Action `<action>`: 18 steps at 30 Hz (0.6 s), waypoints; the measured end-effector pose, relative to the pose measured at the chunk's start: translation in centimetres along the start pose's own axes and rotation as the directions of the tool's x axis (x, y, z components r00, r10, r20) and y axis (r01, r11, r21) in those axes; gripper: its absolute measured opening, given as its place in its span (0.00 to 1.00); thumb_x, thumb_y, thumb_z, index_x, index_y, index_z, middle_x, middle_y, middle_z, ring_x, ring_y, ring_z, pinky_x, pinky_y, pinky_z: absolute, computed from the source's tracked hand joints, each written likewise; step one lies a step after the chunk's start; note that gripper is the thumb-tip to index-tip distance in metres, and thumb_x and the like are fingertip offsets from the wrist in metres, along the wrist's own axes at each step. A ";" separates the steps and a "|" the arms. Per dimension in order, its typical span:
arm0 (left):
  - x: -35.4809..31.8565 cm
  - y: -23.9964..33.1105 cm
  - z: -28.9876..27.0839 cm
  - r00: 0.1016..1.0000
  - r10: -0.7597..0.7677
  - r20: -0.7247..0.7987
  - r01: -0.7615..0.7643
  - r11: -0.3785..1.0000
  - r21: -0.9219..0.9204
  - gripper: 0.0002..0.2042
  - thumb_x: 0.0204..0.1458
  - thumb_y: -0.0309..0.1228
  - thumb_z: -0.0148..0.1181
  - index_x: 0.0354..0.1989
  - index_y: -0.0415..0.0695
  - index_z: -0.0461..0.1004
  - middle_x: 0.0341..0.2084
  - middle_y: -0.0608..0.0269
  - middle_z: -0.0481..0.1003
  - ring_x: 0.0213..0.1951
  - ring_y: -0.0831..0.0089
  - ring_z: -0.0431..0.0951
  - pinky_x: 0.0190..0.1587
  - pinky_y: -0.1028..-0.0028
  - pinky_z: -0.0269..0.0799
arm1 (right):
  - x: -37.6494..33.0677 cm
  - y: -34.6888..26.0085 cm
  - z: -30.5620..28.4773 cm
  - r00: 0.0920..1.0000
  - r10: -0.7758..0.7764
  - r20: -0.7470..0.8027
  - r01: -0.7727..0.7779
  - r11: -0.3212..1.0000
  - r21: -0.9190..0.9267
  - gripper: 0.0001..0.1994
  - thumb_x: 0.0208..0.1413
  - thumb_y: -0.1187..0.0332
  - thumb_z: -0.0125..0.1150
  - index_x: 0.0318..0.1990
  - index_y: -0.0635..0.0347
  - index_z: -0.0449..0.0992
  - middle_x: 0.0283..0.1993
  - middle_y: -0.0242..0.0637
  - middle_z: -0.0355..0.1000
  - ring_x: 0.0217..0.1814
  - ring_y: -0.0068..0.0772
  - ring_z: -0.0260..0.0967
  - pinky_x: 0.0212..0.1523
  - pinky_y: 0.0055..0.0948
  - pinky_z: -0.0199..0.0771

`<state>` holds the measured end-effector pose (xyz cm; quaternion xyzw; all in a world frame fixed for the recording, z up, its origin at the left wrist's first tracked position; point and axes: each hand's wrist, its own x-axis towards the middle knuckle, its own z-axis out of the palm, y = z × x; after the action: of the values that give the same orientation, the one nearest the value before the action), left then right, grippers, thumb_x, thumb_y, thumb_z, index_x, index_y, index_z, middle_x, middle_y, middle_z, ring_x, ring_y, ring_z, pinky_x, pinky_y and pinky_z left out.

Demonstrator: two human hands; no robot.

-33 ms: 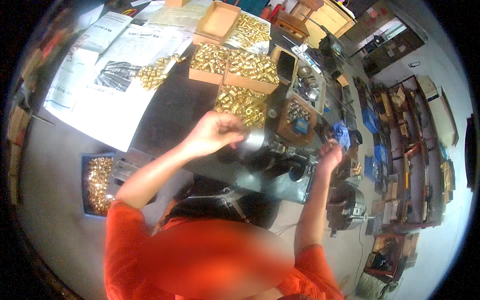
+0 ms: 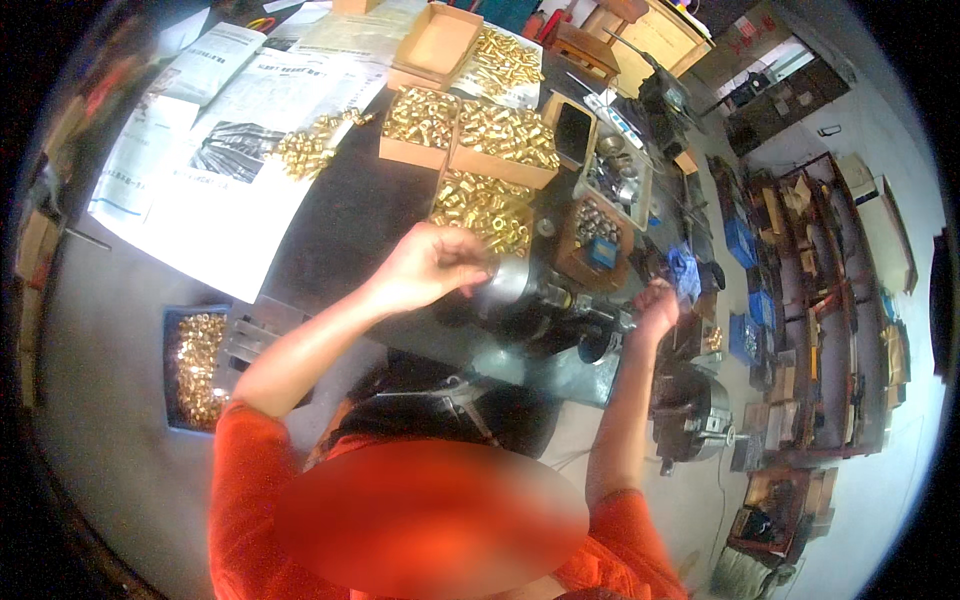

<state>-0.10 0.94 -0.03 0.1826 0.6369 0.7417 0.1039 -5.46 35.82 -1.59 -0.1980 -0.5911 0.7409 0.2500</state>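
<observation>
A small bench lathe with a round silver chuck stands in front of me. My left hand is closed in a pinch at the chuck's left face; what the fingertips hold is hidden. At the machine's right end my right hand is closed, right beside a bunched blue cloth. The part inside its fingers cannot be made out. Just beyond the chuck sits an open box of brass fittings. Two more cardboard boxes of brass fittings stand behind it.
Newspaper with a pile of brass fittings covers the table's left. A blue bin of brass parts stands low at left. A tray of metal parts lies beyond the lathe. Shelves line the right wall.
My right hand has shifted very slightly to the left. My left hand stays at the chuck.
</observation>
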 end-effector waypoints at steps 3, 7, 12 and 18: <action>0.0 -0.1 -0.1 1.000 -0.020 0.007 0.021 0.998 -0.060 0.07 0.44 0.16 0.56 0.32 0.33 0.70 0.24 0.62 0.72 0.24 0.78 0.73 0.28 0.80 0.70 | 1.8 4.9 -2.8 0.977 -0.170 0.129 0.198 0.948 -0.248 0.08 0.47 0.68 0.49 0.26 0.63 0.73 0.21 0.30 0.65 0.19 0.24 0.59 0.19 0.23 0.58; 0.0 0.1 0.2 1.000 0.017 0.002 -0.017 0.998 -0.053 0.07 0.43 0.15 0.56 0.32 0.33 0.71 0.24 0.62 0.72 0.25 0.78 0.73 0.29 0.79 0.70 | -0.1 9.3 -5.4 0.999 -0.028 -0.033 0.027 0.999 -0.025 0.10 0.48 0.68 0.48 0.27 0.65 0.73 0.21 0.32 0.67 0.20 0.22 0.62 0.16 0.21 0.59; 0.1 -0.3 0.2 1.000 0.011 -0.014 -0.012 0.998 -0.061 0.07 0.42 0.14 0.56 0.32 0.33 0.71 0.23 0.61 0.73 0.23 0.78 0.73 0.28 0.79 0.71 | -5.2 6.1 -7.7 0.956 0.276 0.099 -0.287 0.949 0.131 0.07 0.47 0.67 0.49 0.22 0.58 0.68 0.19 0.28 0.61 0.15 0.18 0.52 0.14 0.20 0.49; 0.0 -0.2 0.3 0.997 -0.073 -0.040 0.072 0.997 -0.018 0.05 0.46 0.20 0.56 0.31 0.34 0.71 0.22 0.62 0.73 0.20 0.79 0.72 0.24 0.80 0.69 | -2.9 8.6 -7.9 0.964 0.265 0.012 -0.263 0.949 0.174 0.05 0.46 0.68 0.51 0.23 0.58 0.68 0.18 0.27 0.61 0.17 0.21 0.57 0.16 0.21 0.55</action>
<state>-0.03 1.25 -0.14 0.1434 0.6388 0.7464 0.1192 0.31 38.70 -11.78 -0.2571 -0.4909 0.8152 0.1683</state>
